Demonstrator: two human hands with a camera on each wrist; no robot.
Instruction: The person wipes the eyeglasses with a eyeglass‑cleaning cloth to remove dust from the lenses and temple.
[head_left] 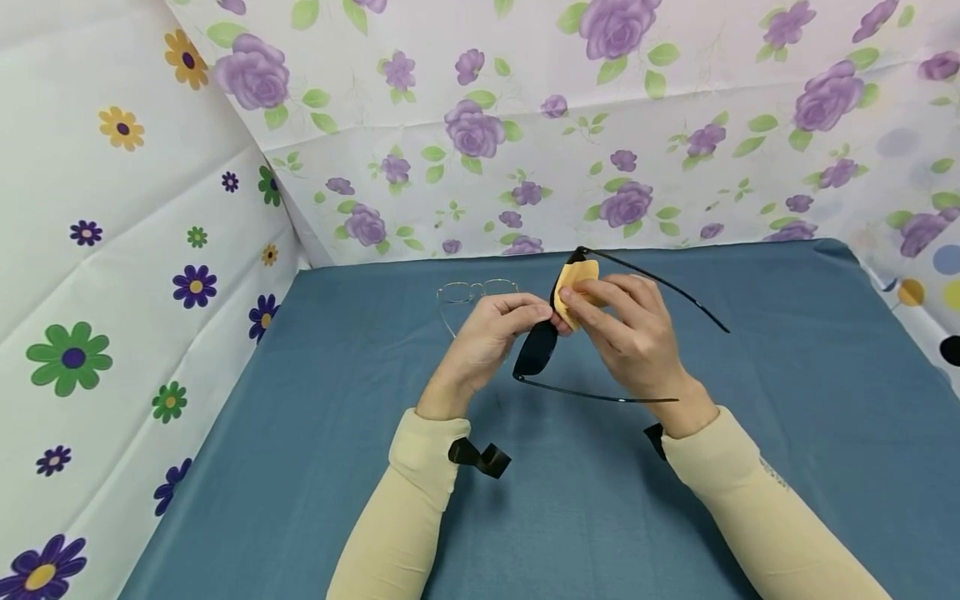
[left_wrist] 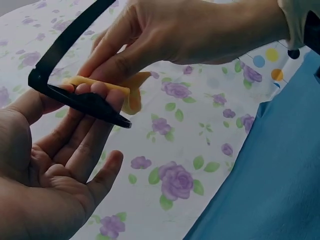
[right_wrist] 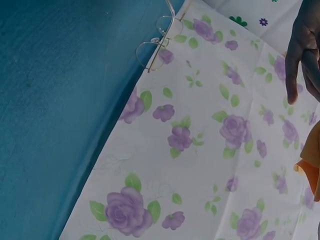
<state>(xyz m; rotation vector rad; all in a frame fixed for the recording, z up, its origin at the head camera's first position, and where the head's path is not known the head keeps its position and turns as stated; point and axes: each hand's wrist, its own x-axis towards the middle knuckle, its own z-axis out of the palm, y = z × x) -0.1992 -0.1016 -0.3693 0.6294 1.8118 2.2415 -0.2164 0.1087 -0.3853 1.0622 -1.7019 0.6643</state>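
Note:
Black sunglasses point(head_left: 536, 348) are held up over the table, both temples unfolded and pointing right. My left hand point(head_left: 487, 337) pinches them by the middle of the frame between thumb and fingers. With its thumb and fingers, my right hand point(head_left: 637, 333) holds a yellow cloth point(head_left: 577, 283) folded over the far lens, which is mostly covered. In the left wrist view, the cloth point(left_wrist: 134, 100) lies between the right fingers and the left fingertips behind the sunglasses point(left_wrist: 92, 104). The right wrist view catches only a corner of the cloth point(right_wrist: 309, 175) at its edge.
Thin gold-rimmed eyeglasses point(head_left: 455, 292) stand on the blue tablecloth point(head_left: 315, 417) behind the left hand, toward the back edge. A flowered white curtain point(head_left: 420, 108) rises behind the table, with another patterned sheet point(head_left: 127, 275) along the left side.

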